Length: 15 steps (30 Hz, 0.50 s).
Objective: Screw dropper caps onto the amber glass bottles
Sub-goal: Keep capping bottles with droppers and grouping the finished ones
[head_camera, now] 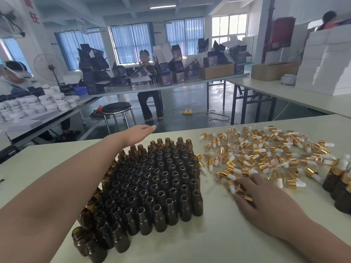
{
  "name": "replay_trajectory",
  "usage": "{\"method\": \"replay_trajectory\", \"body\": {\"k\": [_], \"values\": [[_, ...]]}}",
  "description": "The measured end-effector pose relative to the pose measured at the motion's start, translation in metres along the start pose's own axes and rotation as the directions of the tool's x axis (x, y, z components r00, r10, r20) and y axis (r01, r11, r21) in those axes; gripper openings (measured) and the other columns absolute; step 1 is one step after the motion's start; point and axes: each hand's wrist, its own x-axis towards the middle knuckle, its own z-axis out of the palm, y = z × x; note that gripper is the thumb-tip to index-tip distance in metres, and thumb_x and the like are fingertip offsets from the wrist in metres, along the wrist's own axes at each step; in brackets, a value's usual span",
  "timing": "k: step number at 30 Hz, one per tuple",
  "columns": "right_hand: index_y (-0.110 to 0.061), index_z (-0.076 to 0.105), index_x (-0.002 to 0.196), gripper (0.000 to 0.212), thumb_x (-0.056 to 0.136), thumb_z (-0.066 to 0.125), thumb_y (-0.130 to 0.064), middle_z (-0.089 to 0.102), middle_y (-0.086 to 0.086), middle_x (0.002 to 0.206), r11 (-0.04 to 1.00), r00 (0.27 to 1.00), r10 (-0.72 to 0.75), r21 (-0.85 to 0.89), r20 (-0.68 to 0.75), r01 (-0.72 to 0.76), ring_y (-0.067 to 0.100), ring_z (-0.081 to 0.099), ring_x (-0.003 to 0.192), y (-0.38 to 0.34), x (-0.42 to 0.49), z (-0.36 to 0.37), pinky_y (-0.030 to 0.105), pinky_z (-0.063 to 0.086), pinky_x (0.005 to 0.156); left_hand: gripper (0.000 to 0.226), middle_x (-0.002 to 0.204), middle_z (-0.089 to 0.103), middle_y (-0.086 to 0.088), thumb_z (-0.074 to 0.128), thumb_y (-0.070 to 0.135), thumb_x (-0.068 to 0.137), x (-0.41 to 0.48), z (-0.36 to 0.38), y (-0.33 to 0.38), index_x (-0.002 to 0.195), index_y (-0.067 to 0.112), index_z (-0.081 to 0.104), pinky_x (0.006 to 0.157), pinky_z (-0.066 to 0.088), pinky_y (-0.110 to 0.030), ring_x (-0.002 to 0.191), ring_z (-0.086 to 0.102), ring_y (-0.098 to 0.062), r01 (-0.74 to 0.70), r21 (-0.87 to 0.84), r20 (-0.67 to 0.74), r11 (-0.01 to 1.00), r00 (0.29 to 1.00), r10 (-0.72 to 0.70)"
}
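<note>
Fingers (247, 184) — dropper caps' (266, 154) near edge

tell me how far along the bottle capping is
Barely started. Done: only a few capped bottles stand at the right edge of the table. In hand: the right hand lies on the near edge of the loose dropper caps, fingers touching gold caps, none lifted; the left hand reaches open past the block's far side. Left: the large block of open amber bottles, none capped.
</note>
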Motion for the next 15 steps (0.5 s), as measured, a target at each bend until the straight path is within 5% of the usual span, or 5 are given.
{"method": "replay_trajectory", "body": {"k": [4,7,15], "values": [[-0.04,0.04,0.128,0.038,0.094,0.033,-0.056,0.036,-0.016,0.102,1.0,1.0,0.003,0.01,0.011,-0.003,0.003,0.042,0.094,0.001,0.001,-0.001,0.018,0.043,0.077,0.073,0.152,0.034,0.002,0.021,0.072,0.089,0.01,0.011,0.022,0.148,0.03,0.032,0.102,0.035,-0.043,0.136,0.035,-0.027,-0.021,0.038,0.103,0.999,0.995,0.017],[-0.04,0.039,0.129,0.04,0.094,0.032,-0.057,0.036,-0.017,0.104,1.0,1.0,-0.002,0.025,0.02,0.001,0.003,0.042,0.097,0.002,0.002,-0.001,0.019,0.043,0.078,0.081,0.154,0.032,0.003,0.02,0.077,0.081,0.016,0.024,0.03,0.145,0.03,0.037,0.113,0.022,-0.043,0.139,0.031,-0.022,-0.072,0.106,0.187,0.992,0.981,0.051],[-0.038,0.04,0.131,0.042,0.094,0.033,-0.056,0.037,-0.016,0.105,0.999,1.0,0.001,0.042,0.032,-0.002,0.005,0.044,0.099,0.005,0.001,-0.002,0.021,0.044,0.079,0.066,0.15,0.039,0.0,0.024,0.066,0.093,0.016,0.027,0.03,0.135,0.023,0.051,0.113,0.02,-0.04,0.136,0.036,-0.022,-0.045,0.123,0.16,0.991,0.987,0.025]]}}
